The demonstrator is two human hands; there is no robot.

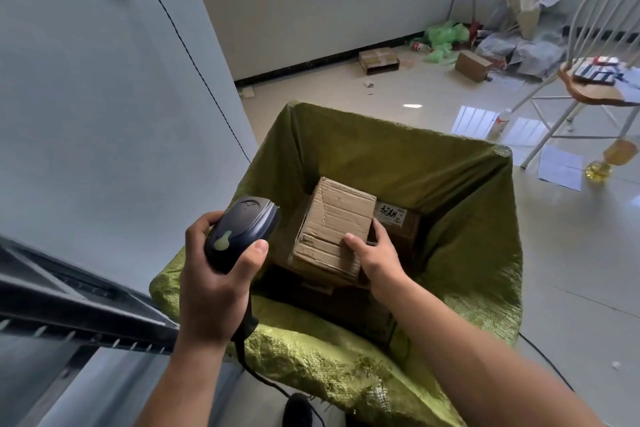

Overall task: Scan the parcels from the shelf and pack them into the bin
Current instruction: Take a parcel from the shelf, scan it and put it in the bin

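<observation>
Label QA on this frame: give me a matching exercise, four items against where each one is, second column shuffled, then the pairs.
Things:
1 scanner
2 plain parcel
3 labelled box
4 chair

Places:
A lying in the bin, label up
B held in the left hand
C on the floor to the right of the bin
D gripped by the right hand, down inside the bin

Pairs: 1-B, 2-D, 3-A, 4-C
</observation>
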